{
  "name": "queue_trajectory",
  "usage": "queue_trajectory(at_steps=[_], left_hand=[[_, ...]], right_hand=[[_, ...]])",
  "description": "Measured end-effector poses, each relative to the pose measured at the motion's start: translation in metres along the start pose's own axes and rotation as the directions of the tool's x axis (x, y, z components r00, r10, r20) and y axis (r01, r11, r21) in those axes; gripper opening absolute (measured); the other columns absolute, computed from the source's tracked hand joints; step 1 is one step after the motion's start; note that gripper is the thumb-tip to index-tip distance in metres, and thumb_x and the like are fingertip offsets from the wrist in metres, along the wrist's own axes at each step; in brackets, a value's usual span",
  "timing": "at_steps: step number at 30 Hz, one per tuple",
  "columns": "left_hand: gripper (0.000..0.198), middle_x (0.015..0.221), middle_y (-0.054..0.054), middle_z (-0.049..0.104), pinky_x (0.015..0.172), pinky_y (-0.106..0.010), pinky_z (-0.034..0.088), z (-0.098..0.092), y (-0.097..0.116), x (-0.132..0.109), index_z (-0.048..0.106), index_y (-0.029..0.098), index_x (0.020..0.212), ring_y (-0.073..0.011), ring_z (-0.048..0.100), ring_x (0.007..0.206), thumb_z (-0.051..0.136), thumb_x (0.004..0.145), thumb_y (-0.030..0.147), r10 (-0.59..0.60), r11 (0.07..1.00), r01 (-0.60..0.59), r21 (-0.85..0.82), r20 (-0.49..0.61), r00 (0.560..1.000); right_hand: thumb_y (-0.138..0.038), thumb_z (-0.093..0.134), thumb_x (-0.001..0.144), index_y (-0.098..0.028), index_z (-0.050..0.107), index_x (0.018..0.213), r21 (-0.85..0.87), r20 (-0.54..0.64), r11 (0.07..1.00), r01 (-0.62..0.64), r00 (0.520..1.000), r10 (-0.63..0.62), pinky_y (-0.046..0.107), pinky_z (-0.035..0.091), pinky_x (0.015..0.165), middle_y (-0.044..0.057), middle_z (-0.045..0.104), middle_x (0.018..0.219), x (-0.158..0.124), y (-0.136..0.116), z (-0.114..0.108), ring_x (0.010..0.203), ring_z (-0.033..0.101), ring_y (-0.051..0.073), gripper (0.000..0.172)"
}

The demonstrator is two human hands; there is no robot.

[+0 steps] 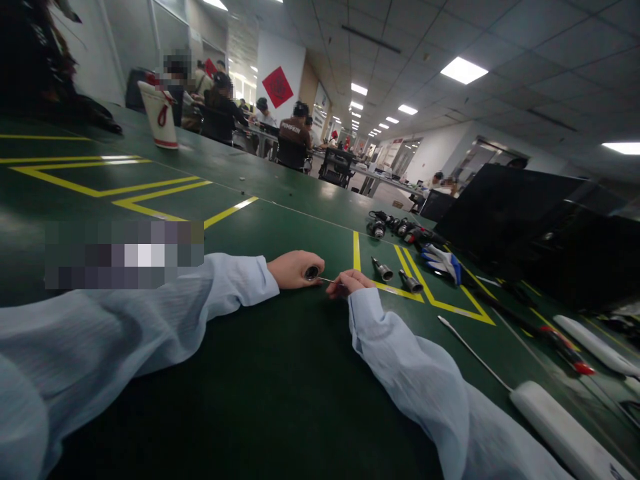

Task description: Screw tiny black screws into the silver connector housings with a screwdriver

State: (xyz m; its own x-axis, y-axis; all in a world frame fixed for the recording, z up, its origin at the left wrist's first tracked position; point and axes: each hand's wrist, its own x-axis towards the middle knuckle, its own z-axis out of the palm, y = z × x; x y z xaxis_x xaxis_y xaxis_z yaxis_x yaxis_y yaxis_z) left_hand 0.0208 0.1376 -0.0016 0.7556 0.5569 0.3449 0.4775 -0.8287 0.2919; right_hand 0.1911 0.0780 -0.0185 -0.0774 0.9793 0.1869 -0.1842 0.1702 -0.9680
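Observation:
My left hand [296,269] is closed around a dark, round metal part [311,273], whose open end shows between the fingers. Just to its right, my right hand [350,283] pinches a thin metal rod [330,281] that reaches toward that part. Both hands are above the green table [280,347]. Right of them, two metal socket-like parts lie on the table, one [382,269] near a yellow tape line and another [411,282] beside it.
Several dark metal fittings [377,229] and a blue-white glove [443,263] lie at the right. Nearer are a white device with a cable [555,420] and a red-black tool [567,350]. A cup [160,115] stands at back left. People sit beyond the table.

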Motion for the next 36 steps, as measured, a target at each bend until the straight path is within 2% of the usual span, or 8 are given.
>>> queue_trajectory(at_steps=[4, 11, 20, 25, 29, 36], left_hand=[[0.017, 0.067, 0.0, 0.053, 0.055, -0.02, 0.035, -0.001, -0.0001, 0.0006, 0.053, 0.014, 0.07, -0.0109, 0.049, 0.061, 0.056, 0.072, 0.03, -0.007, 0.999, 0.006, -0.053, -0.021, 1.0], [0.019, 0.064, 0.0, 0.054, 0.054, -0.02, 0.037, -0.0011, -0.0001, 0.0018, 0.052, 0.012, 0.068, -0.01, 0.049, 0.059, 0.056, 0.07, 0.03, -0.083, 0.976, 0.062, -0.21, -0.089, 0.993], [0.02, 0.063, 0.001, 0.052, 0.053, -0.02, 0.035, -0.0011, -0.0001, 0.0015, 0.052, 0.013, 0.067, -0.0097, 0.048, 0.058, 0.056, 0.07, 0.032, -0.062, 0.985, 0.047, -0.166, -0.083, 0.995], [0.025, 0.062, 0.0, 0.052, 0.052, -0.02, 0.034, -0.0022, -0.0002, 0.0017, 0.052, 0.012, 0.067, -0.0098, 0.047, 0.057, 0.057, 0.07, 0.037, -0.078, 0.986, 0.063, -0.153, -0.091, 0.993], [0.023, 0.062, 0.0, 0.052, 0.052, -0.02, 0.035, -0.0028, -0.0001, 0.0011, 0.051, 0.012, 0.067, -0.0097, 0.048, 0.058, 0.058, 0.07, 0.034, -0.088, 0.977, 0.068, -0.202, -0.092, 0.992], [0.025, 0.063, 0.0, 0.052, 0.052, -0.02, 0.035, -0.0026, 0.0005, 0.0013, 0.052, 0.012, 0.068, -0.0097, 0.048, 0.057, 0.059, 0.069, 0.035, -0.096, 0.974, 0.077, -0.213, -0.083, 0.992]], right_hand=[[-0.028, 0.06, 0.068, -0.017, 0.053, 0.058, 0.084, 0.018, 0.996, -0.027, 1.0, 0.025, 0.024, 0.046, 0.046, -0.001, 0.064, 0.05, 0.0047, 0.0062, -0.0025, 0.043, 0.058, 0.012, 0.016], [-0.04, 0.065, 0.064, -0.02, 0.051, 0.063, 0.164, 0.031, 0.986, 0.004, 0.999, -0.009, 0.027, 0.049, 0.054, -0.002, 0.066, 0.055, 0.0084, 0.0102, 0.0002, 0.046, 0.059, 0.012, 0.025], [-0.035, 0.066, 0.064, -0.017, 0.056, 0.062, 0.102, 0.031, 0.994, 0.036, 0.999, -0.04, 0.025, 0.047, 0.052, 0.0, 0.067, 0.055, 0.0047, 0.0101, -0.0007, 0.046, 0.059, 0.012, 0.021], [-0.035, 0.064, 0.067, -0.018, 0.052, 0.061, 0.15, 0.046, 0.989, -0.018, 0.999, 0.011, 0.026, 0.047, 0.049, 0.0, 0.066, 0.055, 0.0072, 0.0105, -0.0021, 0.046, 0.059, 0.013, 0.021], [-0.037, 0.065, 0.066, -0.019, 0.052, 0.062, 0.188, 0.059, 0.981, -0.049, 0.998, 0.039, 0.025, 0.047, 0.049, 0.0, 0.066, 0.054, 0.0093, 0.0096, -0.0024, 0.045, 0.059, 0.013, 0.023], [-0.037, 0.068, 0.063, -0.019, 0.054, 0.062, 0.237, 0.055, 0.971, -0.041, 0.998, 0.029, 0.023, 0.045, 0.048, -0.001, 0.066, 0.053, 0.008, 0.007, -0.0005, 0.045, 0.058, 0.011, 0.023]])
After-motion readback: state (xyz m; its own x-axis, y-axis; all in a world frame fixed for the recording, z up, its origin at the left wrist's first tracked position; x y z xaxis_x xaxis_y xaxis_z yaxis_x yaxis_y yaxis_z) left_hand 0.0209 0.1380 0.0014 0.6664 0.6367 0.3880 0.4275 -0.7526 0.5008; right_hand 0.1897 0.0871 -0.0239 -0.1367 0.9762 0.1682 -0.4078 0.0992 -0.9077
